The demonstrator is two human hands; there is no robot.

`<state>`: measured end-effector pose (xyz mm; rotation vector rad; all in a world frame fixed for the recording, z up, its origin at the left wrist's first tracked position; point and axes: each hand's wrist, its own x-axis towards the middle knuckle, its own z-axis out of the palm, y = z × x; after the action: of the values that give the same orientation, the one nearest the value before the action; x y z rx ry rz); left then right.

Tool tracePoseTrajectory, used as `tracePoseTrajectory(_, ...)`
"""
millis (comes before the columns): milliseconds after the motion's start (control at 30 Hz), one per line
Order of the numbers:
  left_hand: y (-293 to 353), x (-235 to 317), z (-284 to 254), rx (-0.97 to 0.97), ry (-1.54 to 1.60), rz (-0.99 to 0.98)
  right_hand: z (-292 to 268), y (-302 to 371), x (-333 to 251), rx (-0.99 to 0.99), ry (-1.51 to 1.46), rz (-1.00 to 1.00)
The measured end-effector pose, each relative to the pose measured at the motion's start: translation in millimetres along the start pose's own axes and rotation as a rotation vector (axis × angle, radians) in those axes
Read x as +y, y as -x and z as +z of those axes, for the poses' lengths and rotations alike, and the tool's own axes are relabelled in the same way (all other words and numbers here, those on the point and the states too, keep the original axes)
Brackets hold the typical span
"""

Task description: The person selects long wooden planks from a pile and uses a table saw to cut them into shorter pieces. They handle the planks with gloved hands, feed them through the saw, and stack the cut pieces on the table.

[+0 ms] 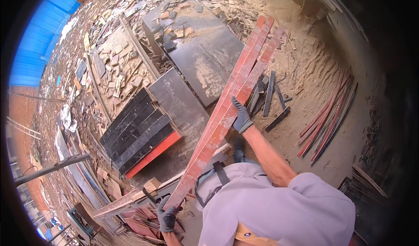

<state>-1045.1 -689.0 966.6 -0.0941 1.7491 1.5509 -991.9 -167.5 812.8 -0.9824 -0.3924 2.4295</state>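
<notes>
Long reddish wooden strips (218,119), two or three side by side with scuffed paint, slant from lower left to upper right in front of me. My left hand (166,215), in a grey glove, is closed around their lower end. Farther up, my right hand (241,115), also gloved, grips the strips at their right edge. The far ends fan slightly apart over the sandy ground. Left of the strips, a stack of black boards (139,134) with a red-edged front board lies on a dark metal table (174,97).
A second dark panel (207,62) carries wood offcuts and dust. Scrap wood (118,75) covers the ground at left. Short black strips (269,93) lie right of the table, and long red and black strips (325,119) farther right. Reddish pieces (142,222) pile near my left hand.
</notes>
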Motion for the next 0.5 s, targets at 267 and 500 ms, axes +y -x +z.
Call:
tracePoseTrajectory(267,23,-93,-49,0.139,-0.013,-0.029,15,15,-5,0.082,1.626,-0.095)
tracePoseTrajectory(500,10,-89,-41,0.11,0.139,-0.129,81,-68,-92,-1.048,2.703,-1.181)
